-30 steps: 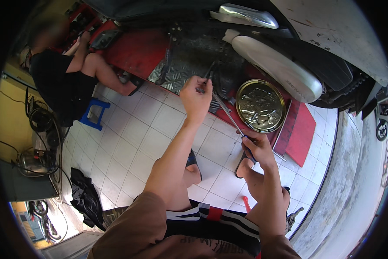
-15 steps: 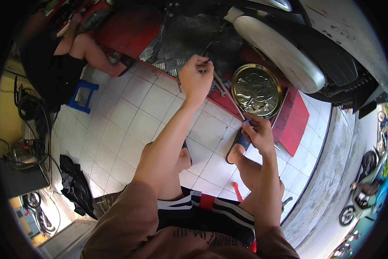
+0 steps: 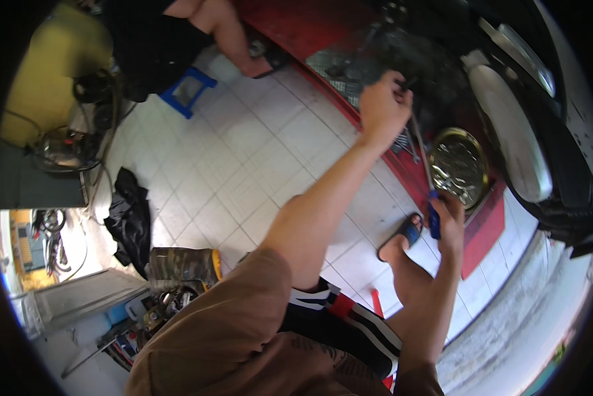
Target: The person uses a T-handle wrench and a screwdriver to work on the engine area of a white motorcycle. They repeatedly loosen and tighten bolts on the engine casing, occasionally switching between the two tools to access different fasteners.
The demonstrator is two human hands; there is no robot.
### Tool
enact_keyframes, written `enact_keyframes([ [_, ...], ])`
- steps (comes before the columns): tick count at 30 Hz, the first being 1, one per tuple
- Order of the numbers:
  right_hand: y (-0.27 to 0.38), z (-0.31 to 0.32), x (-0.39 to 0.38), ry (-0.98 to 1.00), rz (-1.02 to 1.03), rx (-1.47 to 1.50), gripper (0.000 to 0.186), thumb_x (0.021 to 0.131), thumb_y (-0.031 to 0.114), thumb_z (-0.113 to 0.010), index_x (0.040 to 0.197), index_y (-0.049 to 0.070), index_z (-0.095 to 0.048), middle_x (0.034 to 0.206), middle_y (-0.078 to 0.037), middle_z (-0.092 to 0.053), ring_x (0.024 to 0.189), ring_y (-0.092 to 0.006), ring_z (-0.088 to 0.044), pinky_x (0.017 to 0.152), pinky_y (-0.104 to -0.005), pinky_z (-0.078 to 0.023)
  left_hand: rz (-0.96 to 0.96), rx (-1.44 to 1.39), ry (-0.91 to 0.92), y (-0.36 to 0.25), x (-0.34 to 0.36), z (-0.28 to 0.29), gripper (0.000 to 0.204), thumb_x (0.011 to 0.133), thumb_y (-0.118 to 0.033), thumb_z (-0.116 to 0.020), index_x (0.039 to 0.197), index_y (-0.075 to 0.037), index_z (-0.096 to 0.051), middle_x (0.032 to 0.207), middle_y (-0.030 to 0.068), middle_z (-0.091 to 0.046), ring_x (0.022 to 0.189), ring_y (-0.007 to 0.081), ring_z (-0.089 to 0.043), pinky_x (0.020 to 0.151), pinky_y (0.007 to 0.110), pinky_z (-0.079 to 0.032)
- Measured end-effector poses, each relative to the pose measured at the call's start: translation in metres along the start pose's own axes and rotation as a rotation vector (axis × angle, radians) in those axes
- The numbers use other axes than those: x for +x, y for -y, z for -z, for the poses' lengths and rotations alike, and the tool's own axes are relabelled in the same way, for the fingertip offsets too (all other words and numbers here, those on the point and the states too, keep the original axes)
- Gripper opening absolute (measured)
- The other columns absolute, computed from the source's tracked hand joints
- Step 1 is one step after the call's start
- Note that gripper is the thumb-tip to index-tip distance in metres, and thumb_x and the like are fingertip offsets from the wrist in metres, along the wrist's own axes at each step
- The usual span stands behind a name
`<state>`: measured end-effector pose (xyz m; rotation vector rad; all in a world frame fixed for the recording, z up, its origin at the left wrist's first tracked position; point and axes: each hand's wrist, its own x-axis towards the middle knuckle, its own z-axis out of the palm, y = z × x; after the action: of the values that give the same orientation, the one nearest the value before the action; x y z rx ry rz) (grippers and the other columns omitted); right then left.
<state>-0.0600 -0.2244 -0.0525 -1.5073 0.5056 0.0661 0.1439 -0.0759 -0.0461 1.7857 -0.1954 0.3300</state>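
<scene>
My right hand [image 3: 450,214] is wrapped round the blue handle of a long screwdriver [image 3: 434,221]. The screwdriver's thin metal shaft slants up and away toward my left hand [image 3: 383,111]. The fingers of that hand are closed in a pinch near the shaft's far end. Something small and dark shows at the fingertips, but I cannot make out what it is. Below the shaft, wrenches [image 3: 412,152] lie on the red platform [image 3: 402,173]. Right beside the shaft rests a round gold tray [image 3: 487,173] with small metal pieces in it.
A motorcycle with a silver exhaust muffler [image 3: 511,125] stands at the far right. On the left, another person sits near a blue stool [image 3: 188,92]. A black cloth [image 3: 128,211] and a camouflage boot [image 3: 184,265] are on the tiled floor [image 3: 224,178].
My view has swung left, so the scene sits farther right and turned. The screwdriver stays in my right hand, its blue handle now showing more. My left hand remains pinched near its far end.
</scene>
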Motion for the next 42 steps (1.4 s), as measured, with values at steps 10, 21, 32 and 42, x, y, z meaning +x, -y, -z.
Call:
enact_keyframes([
  [10, 0.002, -0.021, -0.007, 0.167, -0.015, 0.148, 0.014, 0.088, 0.006, -0.060, 0.094, -0.007, -0.057, 0.076, -0.011, -0.061, 0.061, -0.0178, -0.063, 0.056, -0.0291, -0.051, -0.048, 0.032, 0.028, -0.001, -0.002, -0.013, 0.014, 0.081, -0.012, -0.069, 0.094, -0.006, -0.068, 0.085, 0.0074, -0.072, 0.071, 0.0175, -0.070, 0.066, 0.029, -0.052],
  [21, -0.002, -0.046, -0.008, 0.253, -0.018, -0.161, 0.027, 0.087, 0.003, -0.065, 0.109, -0.010, -0.058, 0.094, -0.014, -0.067, 0.089, -0.0174, -0.065, 0.082, -0.0313, -0.052, -0.276, -0.181, 0.201, -0.032, -0.029, -0.046, 0.023, 0.078, -0.006, -0.067, 0.101, -0.007, -0.065, 0.090, 0.0083, -0.070, 0.073, 0.0220, -0.068, 0.067, 0.033, -0.052],
  [32, -0.012, -0.036, 0.005, 0.194, 0.031, -0.132, 0.032, 0.083, 0.001, -0.065, 0.113, -0.006, -0.056, 0.098, -0.009, -0.067, 0.091, -0.0146, -0.064, 0.078, -0.0267, -0.050, -0.383, -0.238, 0.248, -0.053, -0.049, -0.053, 0.022, 0.081, -0.005, -0.061, 0.102, -0.010, -0.064, 0.090, 0.0073, -0.069, 0.074, 0.0253, -0.068, 0.066, 0.035, -0.053],
  [42, -0.022, -0.018, 0.006, 0.089, 0.111, -0.137, 0.055, 0.081, -0.001, -0.071, 0.129, 0.000, -0.046, 0.120, -0.006, -0.059, 0.110, -0.0160, -0.055, 0.095, -0.0320, -0.045, -0.296, -0.131, 0.503, -0.070, -0.061, -0.054, 0.050, 0.081, -0.003, -0.059, 0.129, -0.015, -0.051, 0.074, 0.0150, -0.065, 0.068, 0.0325, -0.065, 0.065, 0.044, -0.052],
])
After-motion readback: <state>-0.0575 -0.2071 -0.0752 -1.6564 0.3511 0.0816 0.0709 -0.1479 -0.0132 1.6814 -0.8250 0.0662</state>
